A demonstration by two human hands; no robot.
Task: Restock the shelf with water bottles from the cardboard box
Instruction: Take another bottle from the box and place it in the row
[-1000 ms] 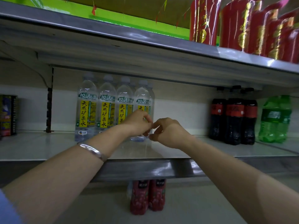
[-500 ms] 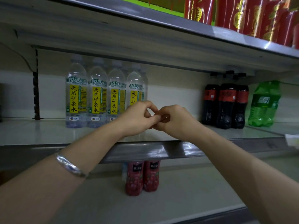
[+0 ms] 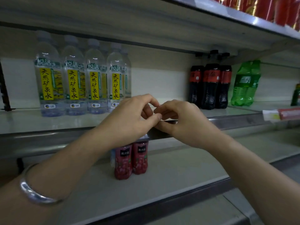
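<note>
A shop: metal shelves [image 3: 48, 122] stocked with bottled drinks [image 3: 211, 86].

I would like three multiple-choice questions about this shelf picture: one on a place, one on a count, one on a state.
1. Where do the red juice bottles stand?
A. lower shelf
B. beside the cola bottles
C. top shelf

2. How many water bottles stand in the front row?
A. two
B. four
C. seven

3. What does the left hand hold?
A. a water bottle
B. a box
C. no bottle

Answers: 1 A, they stand below the water's shelf. 2 B, four yellow labels face front. 3 C, its fingertips meet the right hand.
</note>
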